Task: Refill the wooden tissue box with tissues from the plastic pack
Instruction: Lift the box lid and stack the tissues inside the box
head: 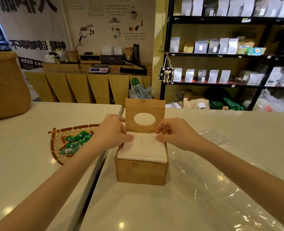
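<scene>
The wooden tissue box (142,171) stands in the middle of the white counter with its lid (144,108) swung up at the back; the lid has an oval hole. A white stack of tissues (143,150) sits in the box, rising slightly above the rim. My left hand (112,130) presses on the stack's far left corner with fingers bent. My right hand (173,133) rests fingertips on the far right corner. The clear plastic pack (221,189) lies flattened on the counter to the right of the box, under my right forearm.
A woven bamboo tray (58,148) with several green sachets lies left of the box. A large woven basket (6,87) stands at the far left. A gap (94,177) splits the two counter slabs. Shelves of bags (221,47) line the back right.
</scene>
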Motion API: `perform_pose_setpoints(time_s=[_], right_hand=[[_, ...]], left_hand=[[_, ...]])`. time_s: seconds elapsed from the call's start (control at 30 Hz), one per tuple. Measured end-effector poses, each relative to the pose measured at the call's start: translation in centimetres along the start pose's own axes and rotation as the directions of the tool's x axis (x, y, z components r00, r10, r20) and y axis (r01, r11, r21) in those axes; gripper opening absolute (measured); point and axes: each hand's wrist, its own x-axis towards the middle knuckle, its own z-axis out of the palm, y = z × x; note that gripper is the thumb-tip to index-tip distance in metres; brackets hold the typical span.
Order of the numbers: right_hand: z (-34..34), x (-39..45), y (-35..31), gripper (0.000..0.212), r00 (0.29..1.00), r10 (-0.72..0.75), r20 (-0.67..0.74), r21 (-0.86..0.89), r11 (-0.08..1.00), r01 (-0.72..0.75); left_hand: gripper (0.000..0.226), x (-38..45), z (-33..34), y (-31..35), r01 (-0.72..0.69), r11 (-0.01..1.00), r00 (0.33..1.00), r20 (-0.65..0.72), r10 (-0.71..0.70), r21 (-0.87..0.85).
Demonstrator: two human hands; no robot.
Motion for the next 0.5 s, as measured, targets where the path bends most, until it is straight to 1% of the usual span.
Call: perform_pose_setpoints(time_s=[0.13,0.23,0.3,0.4,0.5], right_hand=[[0.0,0.2,-0.5,0.011,0.998,-0.038,0.047,-0.173,0.984,0.046],[0.5,0.3,-0.9,0.011,0.993,-0.023,0.113,-0.257,0.965,0.051],[0.8,0.3,-1.3,0.011,0.99,-0.006,0.143,-0.309,0.95,0.05],[1.3,0.6,-1.9,0.01,0.989,0.033,0.143,-0.404,0.914,0.028],[2.1,1.0,-2.8,0.012,0.992,0.082,0.099,-0.526,0.851,-0.018]], left_hand=[[0.024,-0.2,-0.1,0.6,-0.027,0.994,1.0,0.002,0.027,0.108],[0.026,-0.2,0.4,0.7,-0.062,0.971,0.997,0.066,0.048,0.231],[0.028,-0.1,0.9,0.7,-0.065,0.955,0.993,0.109,0.035,0.29],[0.03,0.0,1.6,0.8,-0.057,0.944,0.992,0.128,0.016,0.325],[0.034,0.0,1.8,1.0,-0.058,0.922,0.996,0.081,0.028,0.384]])
